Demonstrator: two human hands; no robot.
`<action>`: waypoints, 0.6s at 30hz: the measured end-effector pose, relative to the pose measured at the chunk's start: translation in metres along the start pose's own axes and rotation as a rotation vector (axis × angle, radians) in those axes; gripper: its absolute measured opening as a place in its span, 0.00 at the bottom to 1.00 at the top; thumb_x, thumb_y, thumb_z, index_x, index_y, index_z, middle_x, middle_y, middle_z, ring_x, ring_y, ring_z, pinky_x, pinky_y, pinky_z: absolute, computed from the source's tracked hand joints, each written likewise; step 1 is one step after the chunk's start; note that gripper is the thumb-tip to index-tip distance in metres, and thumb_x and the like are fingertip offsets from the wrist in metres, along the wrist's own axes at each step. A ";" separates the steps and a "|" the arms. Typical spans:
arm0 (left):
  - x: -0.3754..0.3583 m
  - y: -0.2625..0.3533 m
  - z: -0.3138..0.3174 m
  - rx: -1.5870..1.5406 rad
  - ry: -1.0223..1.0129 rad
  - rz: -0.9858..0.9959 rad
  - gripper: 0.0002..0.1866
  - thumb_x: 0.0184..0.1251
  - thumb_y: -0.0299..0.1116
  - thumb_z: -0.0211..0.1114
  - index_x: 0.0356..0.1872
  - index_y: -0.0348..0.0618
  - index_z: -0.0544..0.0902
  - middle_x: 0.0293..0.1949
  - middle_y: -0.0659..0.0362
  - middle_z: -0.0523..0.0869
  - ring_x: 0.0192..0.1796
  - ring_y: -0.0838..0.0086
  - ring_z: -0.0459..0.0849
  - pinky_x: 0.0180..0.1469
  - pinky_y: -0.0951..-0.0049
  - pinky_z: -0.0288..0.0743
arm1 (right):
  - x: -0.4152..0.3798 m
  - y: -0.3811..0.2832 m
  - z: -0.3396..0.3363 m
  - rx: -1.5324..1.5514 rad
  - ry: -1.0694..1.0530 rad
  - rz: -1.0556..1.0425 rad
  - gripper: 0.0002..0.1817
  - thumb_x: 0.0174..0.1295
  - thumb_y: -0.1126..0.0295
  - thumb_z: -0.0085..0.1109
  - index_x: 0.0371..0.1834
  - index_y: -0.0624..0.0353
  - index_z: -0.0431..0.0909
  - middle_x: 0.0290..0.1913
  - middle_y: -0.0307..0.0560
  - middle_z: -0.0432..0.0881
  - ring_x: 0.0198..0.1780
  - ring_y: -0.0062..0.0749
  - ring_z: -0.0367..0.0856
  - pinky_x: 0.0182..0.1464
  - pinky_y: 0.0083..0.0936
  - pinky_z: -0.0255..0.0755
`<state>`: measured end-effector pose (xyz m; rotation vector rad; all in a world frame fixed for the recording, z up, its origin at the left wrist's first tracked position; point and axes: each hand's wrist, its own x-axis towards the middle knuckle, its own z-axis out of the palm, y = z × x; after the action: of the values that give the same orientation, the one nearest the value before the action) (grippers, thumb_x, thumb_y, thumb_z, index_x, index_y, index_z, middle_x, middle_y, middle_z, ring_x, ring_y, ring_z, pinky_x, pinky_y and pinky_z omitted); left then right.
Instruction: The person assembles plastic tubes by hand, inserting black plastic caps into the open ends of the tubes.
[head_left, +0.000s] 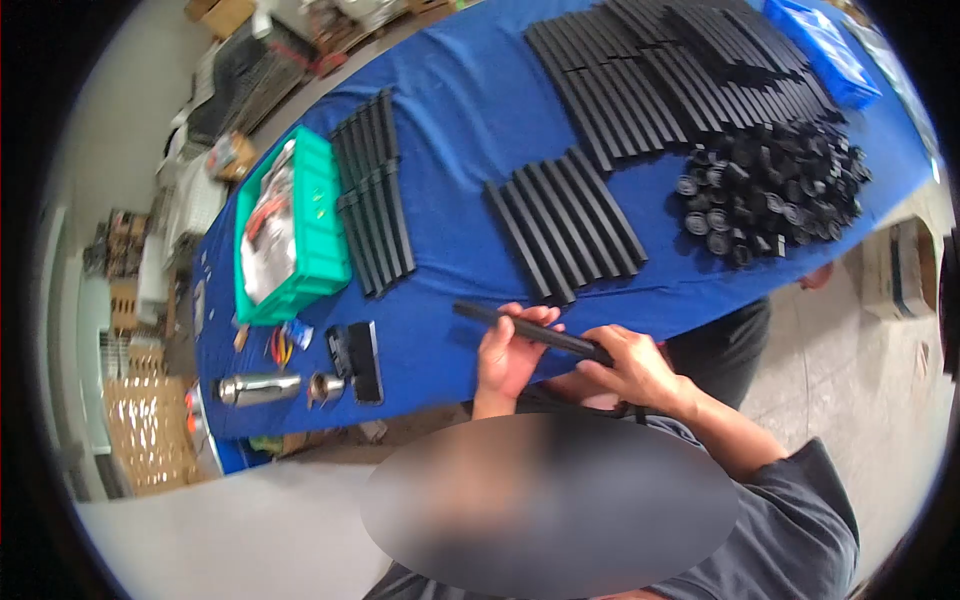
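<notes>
Two bare hands hold one black tube (pixel 560 340) over the near edge of a table covered with a blue cloth (pixel 450 130). The left hand (pixel 512 360), palm turned up, has its fingers curled narrowly around the middle part of the tube, whose far end sticks out to the left. The right hand (pixel 635 368) is closed around the tube's other end, knuckles up.

Just beyond the hands, a small row of black tubes (pixel 565 230) lies side by side on the cloth. Farther back is a much larger group of tubes (pixel 650 85), with a blue plastic tray (pixel 825 55) beside it. To the right is a heap of small black caps (pixel 775 190). On the left, another set of tubes (pixel 372 200) lies next to a green plastic crate (pixel 325 225). Nearer are a smartphone (pixel 367 362), a steel cup (pixel 325 388) and a steel flask (pixel 260 389) on its side.
</notes>
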<state>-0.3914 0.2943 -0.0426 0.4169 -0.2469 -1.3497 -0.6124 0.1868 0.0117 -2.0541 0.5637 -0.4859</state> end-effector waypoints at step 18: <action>-0.001 0.001 0.000 -0.025 0.032 0.013 0.15 0.83 0.41 0.59 0.59 0.44 0.80 0.61 0.43 0.86 0.70 0.49 0.80 0.74 0.39 0.72 | 0.002 -0.004 -0.002 0.022 -0.093 0.105 0.21 0.67 0.60 0.68 0.54 0.65 0.81 0.42 0.62 0.87 0.44 0.60 0.88 0.47 0.48 0.81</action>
<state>-0.3914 0.2956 -0.0419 0.4149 -0.2063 -1.3308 -0.6113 0.1861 0.0171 -2.0035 0.6045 -0.3315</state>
